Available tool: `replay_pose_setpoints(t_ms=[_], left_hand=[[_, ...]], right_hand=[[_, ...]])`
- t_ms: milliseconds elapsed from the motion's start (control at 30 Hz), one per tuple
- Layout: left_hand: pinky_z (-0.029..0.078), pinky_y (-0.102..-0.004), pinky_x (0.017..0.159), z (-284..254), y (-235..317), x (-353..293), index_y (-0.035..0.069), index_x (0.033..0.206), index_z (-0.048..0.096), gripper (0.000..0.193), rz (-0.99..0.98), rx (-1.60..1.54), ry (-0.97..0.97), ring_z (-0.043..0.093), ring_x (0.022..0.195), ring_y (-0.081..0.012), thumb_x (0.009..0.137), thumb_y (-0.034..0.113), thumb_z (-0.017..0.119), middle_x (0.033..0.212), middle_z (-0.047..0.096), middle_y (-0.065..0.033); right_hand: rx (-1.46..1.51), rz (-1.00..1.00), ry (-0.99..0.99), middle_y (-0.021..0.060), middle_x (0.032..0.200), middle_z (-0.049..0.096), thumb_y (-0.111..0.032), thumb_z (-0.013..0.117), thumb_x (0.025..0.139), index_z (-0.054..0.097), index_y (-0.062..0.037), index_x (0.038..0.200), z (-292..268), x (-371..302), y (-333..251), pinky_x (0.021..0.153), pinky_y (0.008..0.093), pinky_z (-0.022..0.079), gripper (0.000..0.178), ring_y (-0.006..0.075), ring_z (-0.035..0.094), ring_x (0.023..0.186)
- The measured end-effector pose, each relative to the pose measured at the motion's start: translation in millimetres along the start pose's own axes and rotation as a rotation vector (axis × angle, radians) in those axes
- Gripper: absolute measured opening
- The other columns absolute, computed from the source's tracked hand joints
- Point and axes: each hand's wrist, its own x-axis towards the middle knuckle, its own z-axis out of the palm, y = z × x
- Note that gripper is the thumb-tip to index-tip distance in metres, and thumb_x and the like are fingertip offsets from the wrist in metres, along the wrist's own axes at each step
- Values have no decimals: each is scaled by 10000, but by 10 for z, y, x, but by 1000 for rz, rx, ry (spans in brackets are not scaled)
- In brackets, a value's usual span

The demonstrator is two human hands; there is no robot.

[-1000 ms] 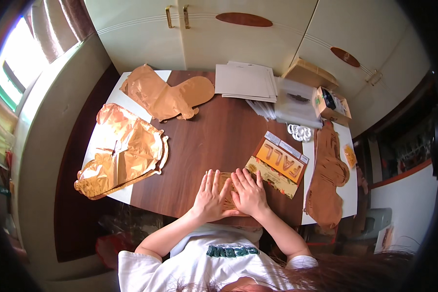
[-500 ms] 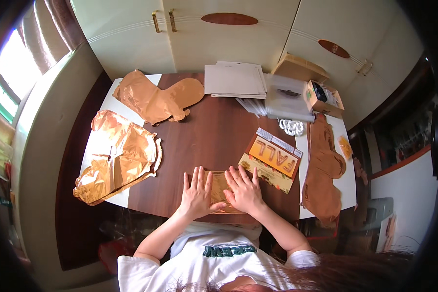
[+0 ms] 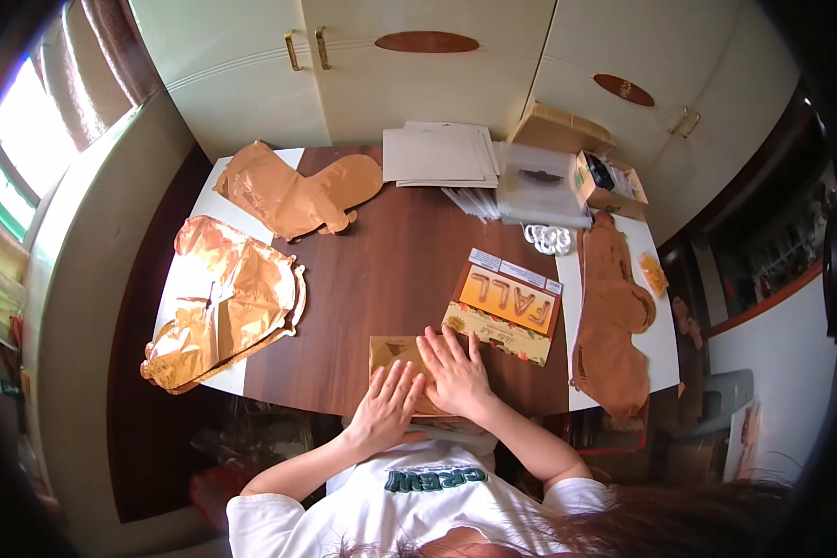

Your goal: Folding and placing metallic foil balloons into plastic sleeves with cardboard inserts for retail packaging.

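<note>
The left hand [image 3: 381,414] and right hand [image 3: 459,383] lie palm down, fingers extended, over a flat, rectangular gold-brown foil piece [image 3: 387,352] at the near edge of the brown table [image 3: 391,279]; neither grips it. The hands are close together, the left fingertips beside the right hand, though whether they touch cannot be told. A printed card [image 3: 504,305] lies just beyond the right hand, toward the right. A shiny copper foil shape [image 3: 237,298] occupies the table's left side; a brown foil shape [image 3: 614,325], its right.
</note>
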Motion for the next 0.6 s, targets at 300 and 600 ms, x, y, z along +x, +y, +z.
replay_pose_setpoints(t_ms=[300, 600], left_hand=[[280, -494, 1054, 179, 37, -193, -2, 1301, 421, 520, -32, 243, 101, 396, 1260, -372, 837, 221, 502, 1321, 438, -232], [296, -506, 1041, 87, 30, -181, 6, 1264, 460, 450, -2, 189, 115, 412, 1243, -390, 860, 198, 505, 1299, 453, -249]], right_hand=[[265, -128, 117, 167, 1451, 289, -388, 441, 917, 245, -14, 1411, 2, -167, 183, 1083, 568, 101, 651, 306, 279, 1346], [235, -31, 258, 143, 1463, 274, -405, 499, 888, 319, -53, 1391, -193, -368, 712, 1098, 534, 117, 639, 357, 192, 1368]])
